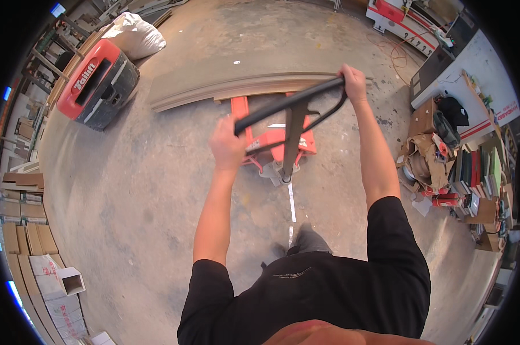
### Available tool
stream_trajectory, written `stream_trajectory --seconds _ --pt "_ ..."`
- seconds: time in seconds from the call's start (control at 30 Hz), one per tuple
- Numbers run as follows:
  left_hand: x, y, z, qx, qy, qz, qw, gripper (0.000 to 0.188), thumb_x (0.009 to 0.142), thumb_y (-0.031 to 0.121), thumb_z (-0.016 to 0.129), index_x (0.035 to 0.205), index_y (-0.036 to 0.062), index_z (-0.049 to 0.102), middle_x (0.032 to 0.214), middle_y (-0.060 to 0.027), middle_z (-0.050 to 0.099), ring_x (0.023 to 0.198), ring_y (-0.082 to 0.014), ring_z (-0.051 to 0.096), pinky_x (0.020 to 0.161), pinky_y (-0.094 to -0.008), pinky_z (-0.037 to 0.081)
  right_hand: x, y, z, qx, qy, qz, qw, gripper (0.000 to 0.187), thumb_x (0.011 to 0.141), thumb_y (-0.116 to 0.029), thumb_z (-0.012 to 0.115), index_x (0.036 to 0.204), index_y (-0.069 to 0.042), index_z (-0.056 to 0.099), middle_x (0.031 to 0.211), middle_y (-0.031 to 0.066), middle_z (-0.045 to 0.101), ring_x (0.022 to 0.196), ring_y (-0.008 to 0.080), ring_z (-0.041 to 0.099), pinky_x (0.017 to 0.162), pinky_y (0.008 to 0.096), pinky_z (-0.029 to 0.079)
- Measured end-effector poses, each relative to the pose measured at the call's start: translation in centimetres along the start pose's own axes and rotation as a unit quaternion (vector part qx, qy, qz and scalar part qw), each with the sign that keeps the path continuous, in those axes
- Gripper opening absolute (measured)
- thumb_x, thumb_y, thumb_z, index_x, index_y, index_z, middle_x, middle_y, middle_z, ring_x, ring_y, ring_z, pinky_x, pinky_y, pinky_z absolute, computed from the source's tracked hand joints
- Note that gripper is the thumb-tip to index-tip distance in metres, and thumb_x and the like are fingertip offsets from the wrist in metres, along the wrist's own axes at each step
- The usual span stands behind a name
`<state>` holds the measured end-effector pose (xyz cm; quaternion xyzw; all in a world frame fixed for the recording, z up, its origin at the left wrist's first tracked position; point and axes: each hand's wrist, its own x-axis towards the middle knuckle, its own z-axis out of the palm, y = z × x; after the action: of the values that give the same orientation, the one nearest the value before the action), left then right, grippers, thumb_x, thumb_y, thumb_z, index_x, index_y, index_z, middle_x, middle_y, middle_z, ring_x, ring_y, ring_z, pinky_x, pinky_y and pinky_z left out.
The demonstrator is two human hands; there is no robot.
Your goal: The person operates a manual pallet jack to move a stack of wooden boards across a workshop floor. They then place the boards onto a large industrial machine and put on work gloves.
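Both of my arms reach forward to the black loop handle of a red pallet jack. My left hand is closed around the handle's left end, and my right hand grips its right end, farther out. The handle slants, its right end higher in view. A dark shaft runs from it down to the jack's base. Beyond the jack lies a stack of flat brown boards. One red fork points toward the boards; its far end is hidden there.
A red and black machine stands to the left, near a stuffed white sack. Wrapped packages and cardboard line the left side. On the right are cardboard boxes, colour samples or boards and a white and red machine.
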<state>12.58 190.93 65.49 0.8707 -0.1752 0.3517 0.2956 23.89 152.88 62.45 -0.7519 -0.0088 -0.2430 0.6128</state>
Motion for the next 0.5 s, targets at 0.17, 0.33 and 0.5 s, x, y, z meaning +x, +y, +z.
stream_trajectory --seconds 0.17,0.33,0.5 --pt "-8.6 3.5 -4.2 -0.011 0.016 0.053 0.998 0.031 0.072 -0.005 0.074 0.101 0.0012 0.064 0.077 -0.0166 0.061 0.064 -0.0365 0.06 0.057 -0.0412 0.05 -10.6 -2.4 -5.6 0.03 0.088 -0.048 0.994 0.047 0.104 -0.026 0.05 0.067 0.001 0.06 0.062 0.0025 0.056 0.06 0.0096 0.049 0.058 0.0279 0.037" --pt "-14.9 9.2 -8.9 0.013 -0.069 0.114 0.991 0.017 0.082 0.002 0.074 0.093 0.0014 0.061 0.066 -0.0118 0.057 0.051 -0.0286 0.055 0.045 -0.0393 0.043 -24.2 -6.8 -12.3 -0.056 0.12 -0.026 0.991 0.045 0.1 -0.023 0.044 0.064 -0.002 0.06 0.057 0.0061 0.055 0.052 0.0149 0.05 0.052 0.0298 0.036" --pt "-14.6 10.4 -11.9 -0.087 -0.11 0.132 0.981 0.011 0.084 0.002 0.068 0.086 -0.0017 0.057 0.065 -0.0118 0.058 0.049 -0.0284 0.055 0.044 -0.0369 0.044 -34.4 -14.0 -14.6 -0.169 0.136 0.004 0.976 0.045 0.101 -0.027 0.039 0.065 -0.005 0.055 0.057 0.0079 0.055 0.049 0.0226 0.054 0.051 0.0348 0.041"
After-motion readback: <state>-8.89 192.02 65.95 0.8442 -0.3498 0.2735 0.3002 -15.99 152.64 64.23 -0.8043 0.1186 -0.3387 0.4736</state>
